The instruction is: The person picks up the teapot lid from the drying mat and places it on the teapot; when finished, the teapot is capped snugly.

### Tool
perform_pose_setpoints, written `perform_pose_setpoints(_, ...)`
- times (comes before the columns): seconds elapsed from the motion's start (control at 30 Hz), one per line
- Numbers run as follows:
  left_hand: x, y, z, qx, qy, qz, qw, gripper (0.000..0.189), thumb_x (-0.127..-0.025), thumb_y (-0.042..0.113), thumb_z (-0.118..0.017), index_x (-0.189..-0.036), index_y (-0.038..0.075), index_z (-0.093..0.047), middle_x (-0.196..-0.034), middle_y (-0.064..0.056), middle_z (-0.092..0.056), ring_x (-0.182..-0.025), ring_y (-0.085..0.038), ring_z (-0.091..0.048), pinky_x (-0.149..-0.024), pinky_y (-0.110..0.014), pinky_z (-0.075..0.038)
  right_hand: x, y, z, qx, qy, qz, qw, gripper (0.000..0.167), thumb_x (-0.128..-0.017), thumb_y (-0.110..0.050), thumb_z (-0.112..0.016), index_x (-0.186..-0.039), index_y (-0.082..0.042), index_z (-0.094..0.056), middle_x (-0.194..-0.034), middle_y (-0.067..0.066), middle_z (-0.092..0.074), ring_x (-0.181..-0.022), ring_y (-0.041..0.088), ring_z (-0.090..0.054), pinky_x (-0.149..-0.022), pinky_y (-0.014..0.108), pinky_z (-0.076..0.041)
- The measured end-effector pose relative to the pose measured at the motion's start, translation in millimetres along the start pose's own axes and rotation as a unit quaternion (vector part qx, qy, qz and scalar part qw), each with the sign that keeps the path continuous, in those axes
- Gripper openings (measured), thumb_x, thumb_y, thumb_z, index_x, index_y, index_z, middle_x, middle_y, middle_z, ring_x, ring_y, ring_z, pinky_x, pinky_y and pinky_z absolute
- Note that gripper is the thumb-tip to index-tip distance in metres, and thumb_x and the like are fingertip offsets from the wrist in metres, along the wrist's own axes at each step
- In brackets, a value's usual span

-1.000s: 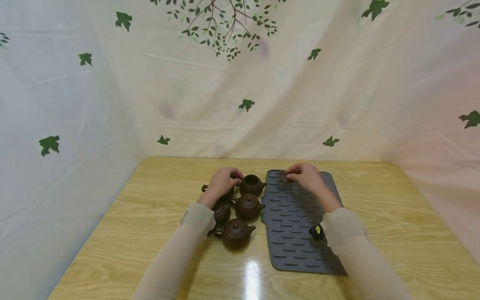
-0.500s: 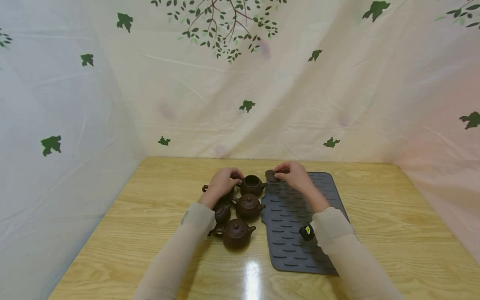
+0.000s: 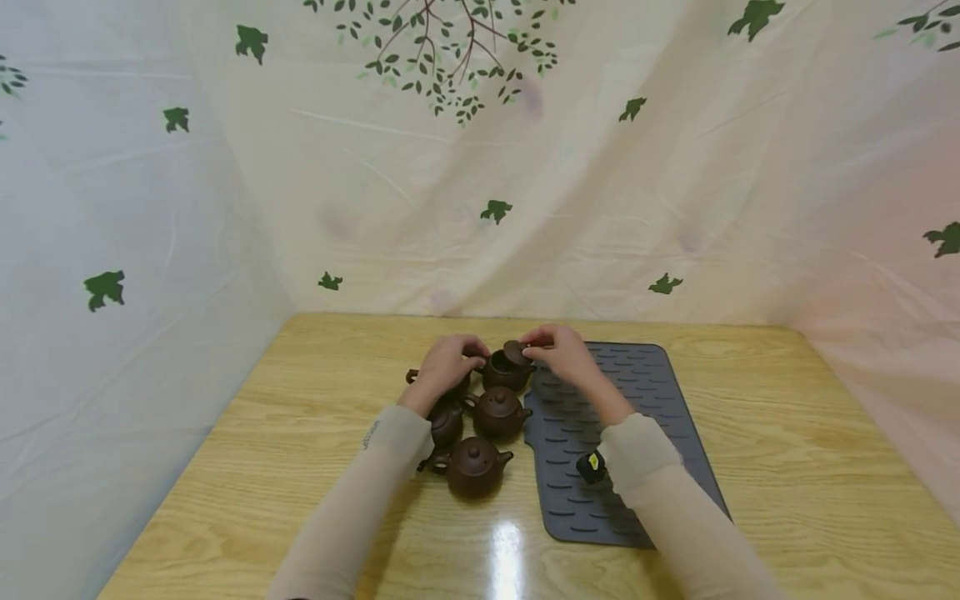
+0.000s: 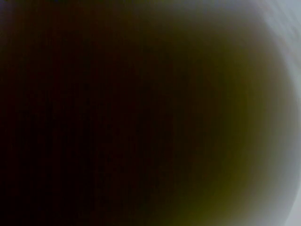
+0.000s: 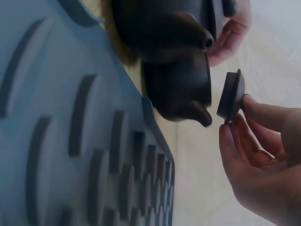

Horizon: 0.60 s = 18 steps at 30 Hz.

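Note:
A dark brown teapot (image 3: 504, 377) without its lid stands at the back of a group of similar pots. My left hand (image 3: 444, 365) pinches that pot at its handle side, fingers and thumb brought together there. Its matching lid (image 5: 230, 96) is held by my right hand (image 3: 564, 357), thumb and fingertips pinching it by the knob and edge. In the head view the lid hangs tilted over the right part of the pot's opening. The right wrist view shows a gap between lid and rim, with the spout below. The left wrist view is dark and blurred.
Lidded teapots stand close in front: one in the middle (image 3: 498, 412), one nearest (image 3: 475, 467), others partly under the left arm. A grey ridged mat (image 3: 558, 483) lies right of them, beneath the right forearm. A patterned cloth (image 3: 405, 208) hangs behind the wooden table (image 3: 225, 500).
My right hand has carried the lid leftward from above the mat to over the open teapot. The left hand has stayed at the pot's handle.

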<state>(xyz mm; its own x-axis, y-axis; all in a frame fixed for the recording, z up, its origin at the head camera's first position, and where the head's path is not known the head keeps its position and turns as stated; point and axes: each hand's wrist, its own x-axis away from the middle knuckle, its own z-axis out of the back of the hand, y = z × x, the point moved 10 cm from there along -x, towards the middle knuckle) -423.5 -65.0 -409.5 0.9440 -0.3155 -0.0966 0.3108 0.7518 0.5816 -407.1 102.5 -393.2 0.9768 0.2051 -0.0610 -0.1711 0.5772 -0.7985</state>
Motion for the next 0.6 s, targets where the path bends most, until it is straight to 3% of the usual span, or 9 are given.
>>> perform_pose_setpoints(0.27, -0.7, -0.2, 0.1, -0.003, 0.003, -0.007, 1.0, 0.008, -0.094, 0.015, -0.069, -0.1, 0.017, -0.075, -0.105, -0.003, -0.076, -0.101, -0.021, -0.07, -0.085, -0.038, -0.056, -3.1, -5.9, -17.9, -0.006, -0.002, 0.016, 0.9999, 0.022, -0.096, -0.014, -0.066, -0.116, -0.004, -0.07, -0.12, 0.017, -0.068, -0.112, 0.034, -0.065, -0.088, 0.044, -0.056)
perform_pose_setpoints(0.6, -1.7, -1.3, 0.4, 0.007, -0.007, -0.007, 0.9999, 0.009, -0.094, 0.015, -0.069, -0.1, 0.016, -0.075, -0.106, -0.003, -0.076, -0.102, -0.021, -0.07, -0.088, -0.039, -0.055, -4.7, -2.2, -26.9, -0.006, -0.005, 0.022, 0.9997, 0.022, -0.096, -0.013, -0.067, -0.115, -0.005, -0.071, -0.121, 0.016, -0.067, -0.113, 0.033, -0.065, -0.096, 0.045, -0.055)
